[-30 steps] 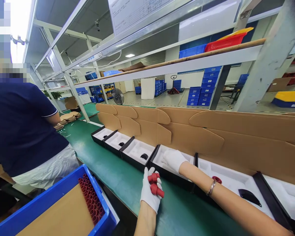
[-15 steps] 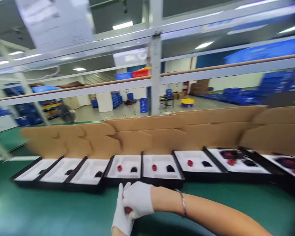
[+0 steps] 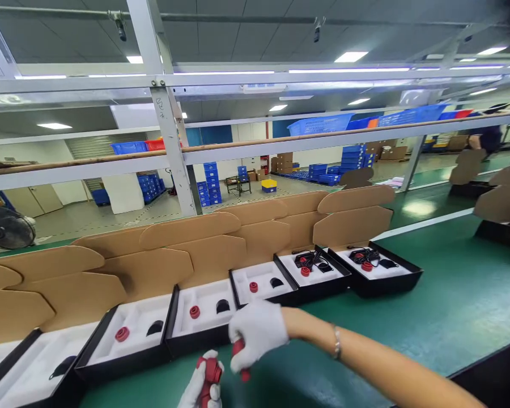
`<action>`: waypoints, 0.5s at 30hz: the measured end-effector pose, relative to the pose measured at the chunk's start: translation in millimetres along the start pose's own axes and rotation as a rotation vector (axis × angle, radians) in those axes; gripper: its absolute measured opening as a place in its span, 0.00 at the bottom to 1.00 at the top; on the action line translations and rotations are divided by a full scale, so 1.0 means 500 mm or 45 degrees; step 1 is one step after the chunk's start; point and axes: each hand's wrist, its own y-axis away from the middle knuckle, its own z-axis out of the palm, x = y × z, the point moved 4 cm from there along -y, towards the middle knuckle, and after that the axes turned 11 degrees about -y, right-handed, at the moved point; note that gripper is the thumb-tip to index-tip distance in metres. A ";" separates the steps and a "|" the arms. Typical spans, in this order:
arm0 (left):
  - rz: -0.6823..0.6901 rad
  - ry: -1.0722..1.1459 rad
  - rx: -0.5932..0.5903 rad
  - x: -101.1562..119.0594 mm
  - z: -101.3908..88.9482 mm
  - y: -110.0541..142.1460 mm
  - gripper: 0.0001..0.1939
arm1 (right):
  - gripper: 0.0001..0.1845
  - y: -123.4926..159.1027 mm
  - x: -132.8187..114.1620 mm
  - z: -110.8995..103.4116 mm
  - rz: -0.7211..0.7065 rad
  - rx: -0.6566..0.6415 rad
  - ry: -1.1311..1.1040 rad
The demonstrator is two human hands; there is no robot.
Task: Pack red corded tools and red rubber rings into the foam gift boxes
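My left hand [image 3: 194,390], in a white glove at the bottom, is closed around red ring-shaped parts [image 3: 211,372]; how many it holds is partly hidden. To its right, my gloved right hand [image 3: 261,330] grips another red part [image 3: 238,348] over the front of the black boxes. The nearest open box [image 3: 182,338] has a white foam insert, with a red ring-shaped part [image 3: 194,311] and a black half-round piece [image 3: 222,306] in it. The box to its left holds the same kind of red part [image 3: 122,334] and black piece [image 3: 155,327].
The open boxes stand in a row on a green work surface [image 3: 323,351], brown lids [image 3: 212,255] raised behind. Two right-hand boxes also hold black cables [image 3: 308,260]. A white metal frame [image 3: 170,130] rises beyond. A person [image 3: 487,139] is far right.
My view has swung right along the row. My hands, together before, are now apart: the right one is up and right with a red part, the left one lower with red parts showing.
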 end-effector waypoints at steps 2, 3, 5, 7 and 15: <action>-0.031 0.187 0.046 0.002 0.001 0.019 0.34 | 0.16 0.062 0.056 -0.049 0.130 0.196 0.039; -0.041 0.267 0.063 0.009 0.001 0.031 0.36 | 0.13 0.083 0.078 -0.069 0.185 0.292 0.033; -0.047 0.358 0.078 0.032 0.000 0.056 0.36 | 0.09 0.091 0.104 -0.093 0.291 0.437 -0.021; -0.015 0.420 0.056 0.065 -0.006 0.081 0.34 | 0.07 0.042 0.101 -0.093 0.362 0.492 -0.100; 0.279 0.547 0.169 0.174 -0.196 0.201 0.23 | 0.12 -0.485 -0.201 0.033 -0.120 0.200 -0.037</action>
